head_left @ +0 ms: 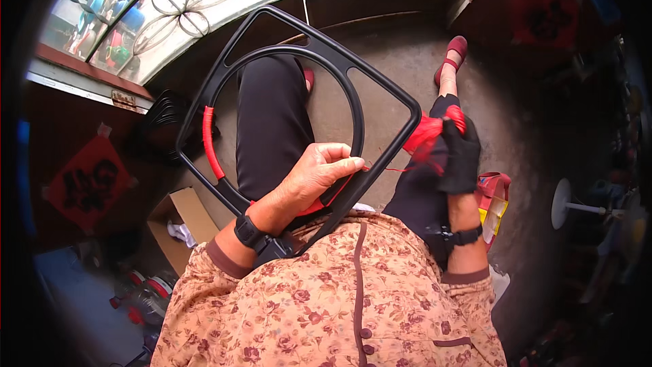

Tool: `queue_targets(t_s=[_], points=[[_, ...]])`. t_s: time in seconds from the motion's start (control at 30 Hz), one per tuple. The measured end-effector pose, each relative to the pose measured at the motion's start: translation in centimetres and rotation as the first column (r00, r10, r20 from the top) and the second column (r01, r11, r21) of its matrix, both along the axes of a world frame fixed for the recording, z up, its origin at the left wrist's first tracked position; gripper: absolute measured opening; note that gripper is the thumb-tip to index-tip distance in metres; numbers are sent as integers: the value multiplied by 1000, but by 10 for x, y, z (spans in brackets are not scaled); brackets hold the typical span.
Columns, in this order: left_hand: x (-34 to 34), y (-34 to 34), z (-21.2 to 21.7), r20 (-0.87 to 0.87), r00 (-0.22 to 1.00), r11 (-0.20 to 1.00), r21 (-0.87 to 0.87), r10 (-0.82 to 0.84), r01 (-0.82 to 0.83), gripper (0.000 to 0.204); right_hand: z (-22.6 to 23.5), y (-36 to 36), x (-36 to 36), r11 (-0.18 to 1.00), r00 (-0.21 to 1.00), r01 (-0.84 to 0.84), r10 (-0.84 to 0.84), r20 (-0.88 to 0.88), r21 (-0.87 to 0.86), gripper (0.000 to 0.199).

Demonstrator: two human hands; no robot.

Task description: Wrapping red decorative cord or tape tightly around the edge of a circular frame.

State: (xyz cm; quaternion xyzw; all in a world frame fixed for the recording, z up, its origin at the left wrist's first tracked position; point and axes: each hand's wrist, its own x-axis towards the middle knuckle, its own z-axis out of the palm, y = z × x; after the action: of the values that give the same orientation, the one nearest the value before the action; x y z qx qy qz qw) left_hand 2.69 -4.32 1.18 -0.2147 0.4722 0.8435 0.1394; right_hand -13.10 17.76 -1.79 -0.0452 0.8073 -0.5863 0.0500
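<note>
A black frame with a round inner ring lies tilted across my lap. Tight red cord wrapping covers part of the ring's left side, and more red shows near its bottom. My left hand, bare, is closed at the ring's lower right, thumb and fingertips pinching red cord against it. A thin red strand runs from there toward my right hand. That hand wears a black glove and is closed around a bundle of red cord, slightly blurred, to the right of the frame.
An open cardboard box stands on the floor to my left, with clear bottles near it. Black curved pieces are stacked beyond the box. A red and yellow bag sits by my right forearm. Glazed doors stand ahead.
</note>
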Motion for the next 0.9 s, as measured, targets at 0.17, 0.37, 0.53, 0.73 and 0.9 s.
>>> queue_targets(t_s=[0.17,0.37,0.53,0.73,0.9], points=[[-7,9,1,125,989,996,32,-81,77,15,-31,-99,14,646,834,-136,484,265,-751,24],[-8,19,3,-50,998,997,-69,43,-47,17,5,-108,21,51,94,306,992,83,-951,61],[1,13,-17,-73,995,984,-166,-70,57,13,-5,-99,30,-55,192,300,981,3,-952,66],[1,7,-5,-88,996,986,-168,2,-17,13,-21,-79,9,584,635,-610,765,109,-536,51],[-2,-1,-2,-12,1000,975,-220,1,-4,15,-48,-33,-2,472,716,-11,619,322,-882,39]])
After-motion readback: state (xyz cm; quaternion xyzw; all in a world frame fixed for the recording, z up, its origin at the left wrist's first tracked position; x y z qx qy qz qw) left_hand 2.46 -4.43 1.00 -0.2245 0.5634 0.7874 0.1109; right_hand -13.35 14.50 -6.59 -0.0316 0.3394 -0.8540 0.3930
